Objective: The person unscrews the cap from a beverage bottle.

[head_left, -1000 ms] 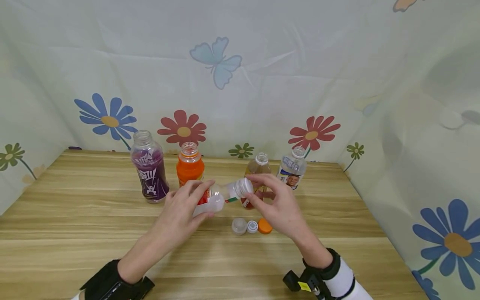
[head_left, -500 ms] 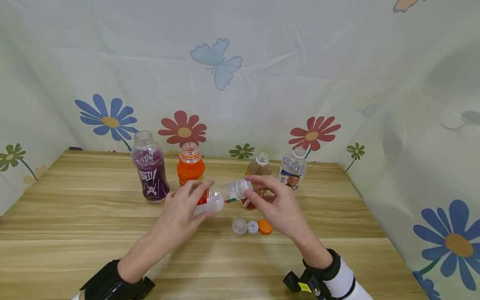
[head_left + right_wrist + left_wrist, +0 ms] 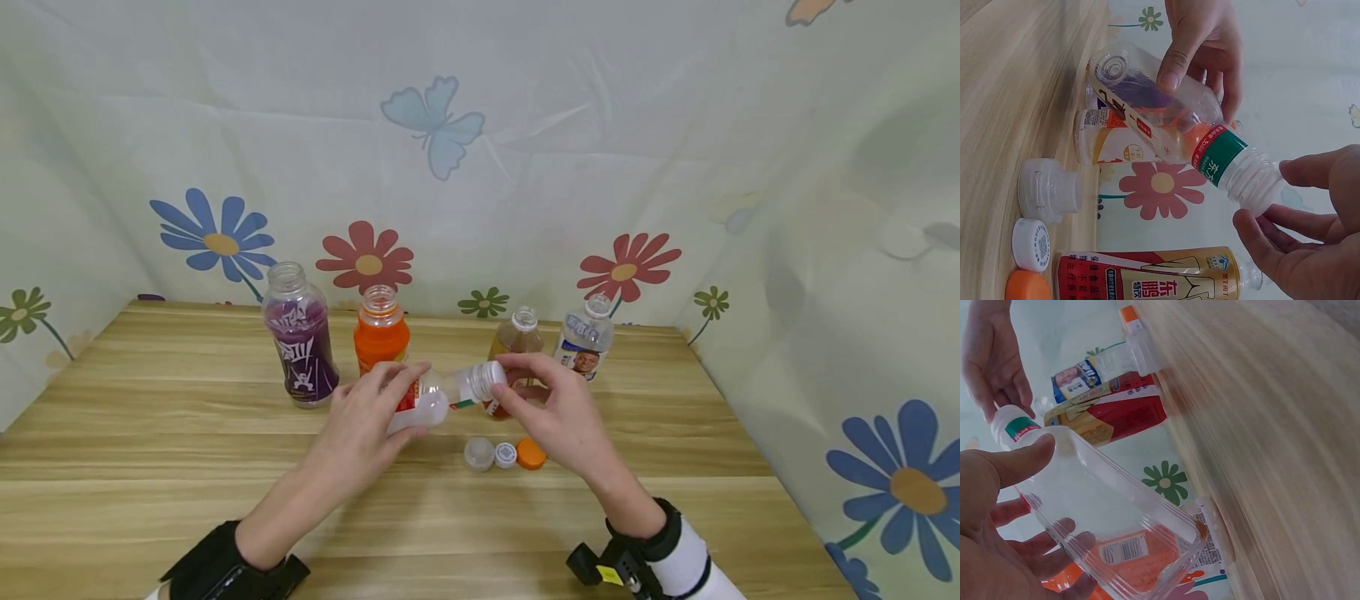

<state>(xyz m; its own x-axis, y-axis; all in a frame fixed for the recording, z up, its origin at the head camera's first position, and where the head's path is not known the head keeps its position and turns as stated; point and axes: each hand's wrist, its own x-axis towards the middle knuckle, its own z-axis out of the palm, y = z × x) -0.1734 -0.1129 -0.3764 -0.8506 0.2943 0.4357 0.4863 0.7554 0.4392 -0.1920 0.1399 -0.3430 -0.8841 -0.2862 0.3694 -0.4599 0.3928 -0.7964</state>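
A clear plastic bottle (image 3: 429, 403) is held tilted on its side above the table, its neck pointing right. It has a green and red neck band (image 3: 1221, 153) and looks empty in the left wrist view. My left hand (image 3: 367, 417) grips its body, thumb on one side and fingers on the other. At the neck end, the thumb and fingers of my right hand (image 3: 558, 410) pinch the whitish cap (image 3: 1262, 195). Below the right hand, a clear cap (image 3: 479, 454), a white cap (image 3: 506, 455) and an orange cap (image 3: 531, 454) lie in a row on the table.
Behind the hands stand uncapped bottles: a purple one (image 3: 302, 354) and an orange one (image 3: 381, 333) to the left, an amber one (image 3: 517, 337) and a clear one (image 3: 588, 335) to the right. The wooden table (image 3: 660, 517) meets a flowered cloth backdrop (image 3: 570, 183).
My right thumb and fingers shift slightly at the cap, and the bottle's neck end moves a little. My left hand keeps its hold and the standing bottles stay put.
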